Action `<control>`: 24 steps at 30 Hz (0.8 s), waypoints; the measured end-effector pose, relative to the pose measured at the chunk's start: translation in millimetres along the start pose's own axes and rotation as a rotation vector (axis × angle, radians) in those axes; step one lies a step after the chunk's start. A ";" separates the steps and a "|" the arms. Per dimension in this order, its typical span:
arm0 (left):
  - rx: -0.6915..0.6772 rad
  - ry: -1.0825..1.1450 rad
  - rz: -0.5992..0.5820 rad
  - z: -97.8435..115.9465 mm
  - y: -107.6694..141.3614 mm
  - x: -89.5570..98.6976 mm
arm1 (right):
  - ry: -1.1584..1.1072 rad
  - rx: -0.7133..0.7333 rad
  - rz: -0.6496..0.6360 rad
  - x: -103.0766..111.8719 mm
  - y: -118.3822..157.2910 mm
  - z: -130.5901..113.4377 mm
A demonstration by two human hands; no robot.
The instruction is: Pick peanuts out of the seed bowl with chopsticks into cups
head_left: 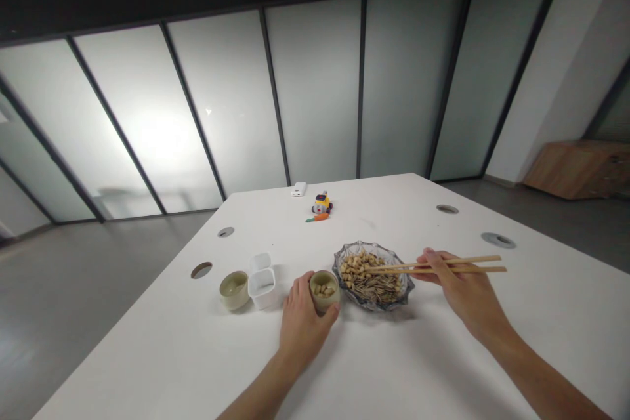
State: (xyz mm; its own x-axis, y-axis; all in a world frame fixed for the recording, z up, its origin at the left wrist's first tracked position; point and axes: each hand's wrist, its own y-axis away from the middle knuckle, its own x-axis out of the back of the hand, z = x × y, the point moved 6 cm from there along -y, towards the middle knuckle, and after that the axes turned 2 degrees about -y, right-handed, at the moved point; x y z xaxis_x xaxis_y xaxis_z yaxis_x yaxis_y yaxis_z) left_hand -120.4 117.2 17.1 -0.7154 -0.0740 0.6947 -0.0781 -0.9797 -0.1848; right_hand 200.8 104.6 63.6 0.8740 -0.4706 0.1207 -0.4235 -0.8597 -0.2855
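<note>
My left hand (304, 318) is wrapped round a small beige cup (325, 304), which has several pale nuts (323, 290) in it. Just to the cup's right stands a glass bowl (378, 306) with a jagged rim. Tan nuts (361, 267) fill its back left part, and striped sunflower seeds (377, 287) lie in the front right part. My right hand (445, 275) grips a pair of wooden chopsticks (462, 264) from the right. Their tips reach in among the bowl's contents; whether they pinch a nut is too small to tell.
Left of my left hand stand another beige cup (234, 291) and a white plastic container (262, 289) with its lid part behind. Farther back lie a toy carrot (319, 217), a yellow toy car (322, 204) and a white device (298, 189). Round holes, such as this one (201, 270), pierce the white table (236, 367).
</note>
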 end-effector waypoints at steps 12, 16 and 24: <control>-0.003 -0.001 0.003 0.3 0.1 0.8 | 0.154 0.158 0.030 -0.1 7.8 -18.2; -0.003 0.001 0.002 0.2 0.2 0.9 | 0.162 0.154 -0.009 -6.5 9.1 -16.0; 0.007 -0.001 -0.004 1.5 0.3 1.3 | 0.280 0.260 -0.024 -10.1 13.6 -25.3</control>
State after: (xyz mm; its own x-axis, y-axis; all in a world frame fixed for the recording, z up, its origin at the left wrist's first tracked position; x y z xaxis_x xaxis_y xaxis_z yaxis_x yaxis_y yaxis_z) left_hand -120.2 116.4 18.9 -0.7148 -0.0705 0.6958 -0.0759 -0.9812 -0.1774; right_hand 180.2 92.6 82.6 0.7686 -0.5182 0.3751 -0.2979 -0.8088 -0.5071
